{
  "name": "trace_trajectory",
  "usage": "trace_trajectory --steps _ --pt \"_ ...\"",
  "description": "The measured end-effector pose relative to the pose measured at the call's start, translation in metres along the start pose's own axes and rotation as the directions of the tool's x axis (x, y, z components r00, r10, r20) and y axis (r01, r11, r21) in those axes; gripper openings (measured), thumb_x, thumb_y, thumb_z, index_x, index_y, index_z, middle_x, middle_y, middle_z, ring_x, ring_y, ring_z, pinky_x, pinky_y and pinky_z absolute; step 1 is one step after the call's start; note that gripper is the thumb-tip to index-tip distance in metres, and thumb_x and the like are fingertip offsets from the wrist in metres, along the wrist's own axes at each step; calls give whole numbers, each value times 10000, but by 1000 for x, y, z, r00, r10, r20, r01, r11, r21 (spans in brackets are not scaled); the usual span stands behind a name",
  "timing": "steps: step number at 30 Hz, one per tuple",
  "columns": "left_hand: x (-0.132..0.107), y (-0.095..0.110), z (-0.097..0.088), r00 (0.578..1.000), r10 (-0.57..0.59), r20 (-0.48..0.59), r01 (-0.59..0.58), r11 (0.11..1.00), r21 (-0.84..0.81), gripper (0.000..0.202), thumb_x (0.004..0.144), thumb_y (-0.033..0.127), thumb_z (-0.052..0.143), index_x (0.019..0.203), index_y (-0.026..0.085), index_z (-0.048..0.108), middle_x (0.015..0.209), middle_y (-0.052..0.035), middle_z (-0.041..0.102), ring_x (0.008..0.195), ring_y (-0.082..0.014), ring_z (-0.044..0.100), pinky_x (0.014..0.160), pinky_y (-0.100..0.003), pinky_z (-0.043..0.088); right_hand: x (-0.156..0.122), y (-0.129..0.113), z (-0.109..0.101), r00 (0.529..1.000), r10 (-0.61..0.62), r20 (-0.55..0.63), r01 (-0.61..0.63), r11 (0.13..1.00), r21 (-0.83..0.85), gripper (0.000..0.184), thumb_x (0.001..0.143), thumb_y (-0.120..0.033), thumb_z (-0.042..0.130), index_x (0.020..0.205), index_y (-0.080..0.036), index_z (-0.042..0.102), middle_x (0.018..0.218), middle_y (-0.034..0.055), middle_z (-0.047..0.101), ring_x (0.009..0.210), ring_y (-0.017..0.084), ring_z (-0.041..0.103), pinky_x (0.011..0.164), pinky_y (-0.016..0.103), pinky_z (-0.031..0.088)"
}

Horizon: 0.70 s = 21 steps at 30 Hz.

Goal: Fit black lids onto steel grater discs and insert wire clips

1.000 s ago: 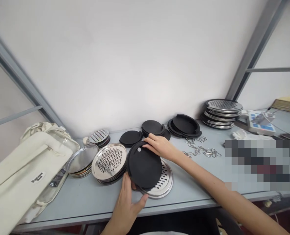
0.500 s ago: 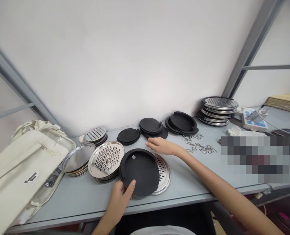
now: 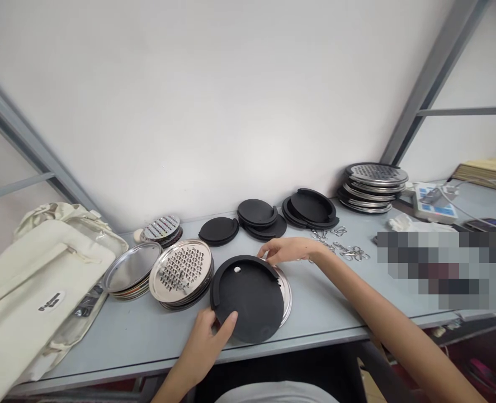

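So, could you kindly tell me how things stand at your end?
Left hand gripping black round cover at near edge. Right hand open at far rim. Cover over steel grater plate. Grater stack close left.

Bench: one. Hands: two, a left hand and a right hand. Black rubber disc stacks: three in a row, plus one single black disc between the hands. Perforated steel grater stacks: two, plus one grater disc under the single black disc. Plain steel plate stack: one. Patterned disc stack: one. Canvas bag: one. Wire hooks: one tangled cluster, count unclear. Control unit: one.
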<state>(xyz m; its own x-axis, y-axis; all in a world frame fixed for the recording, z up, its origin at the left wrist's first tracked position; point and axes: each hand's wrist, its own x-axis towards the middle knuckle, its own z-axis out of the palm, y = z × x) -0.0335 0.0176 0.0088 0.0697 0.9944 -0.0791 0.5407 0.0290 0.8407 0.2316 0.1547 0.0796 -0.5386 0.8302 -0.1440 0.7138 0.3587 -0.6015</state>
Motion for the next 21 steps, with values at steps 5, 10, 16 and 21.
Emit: trace_trajectory --steps 5,10,16,21 --pt "0 1 2 999 -50 0 50 996 -72 478 783 623 546 684 157 587 689 -39 613 717 -207 576 719 -321 477 -1 0 -6 993 -10 117 -9 987 161 275 809 -385 602 1041 -261 681 859 19 694 775 186 619 644 258 473" --pt "2 1 1 984 -177 27 177 939 -294 539 724 708 567 569 223 388 350 86 341 361 -99 379 499 -251 423 -6 9 -26 999 29 -24 -21 958 286 402 853 -462 565 1167 -212 580 913 32 662 847 194 604 694 273 463" --pt "8 4 0 989 -126 78 146 913 -381 566 747 715 543 567 194 416 376 56 414 341 -66 349 378 -175 267 -28 35 -59 898 217 -384 2 868 496 353 834 -432 607 1119 -227 563 953 38 670 863 187 614 723 284 482" --pt "-3 20 0 985 11 174 44 951 -306 574 877 666 370 612 177 509 506 -2 563 426 -98 463 491 -209 389 -38 42 -71 820 353 -450 139 640 756 314 748 -365 693 1005 -214 596 772 -4 642 661 146 598 564 242 479"
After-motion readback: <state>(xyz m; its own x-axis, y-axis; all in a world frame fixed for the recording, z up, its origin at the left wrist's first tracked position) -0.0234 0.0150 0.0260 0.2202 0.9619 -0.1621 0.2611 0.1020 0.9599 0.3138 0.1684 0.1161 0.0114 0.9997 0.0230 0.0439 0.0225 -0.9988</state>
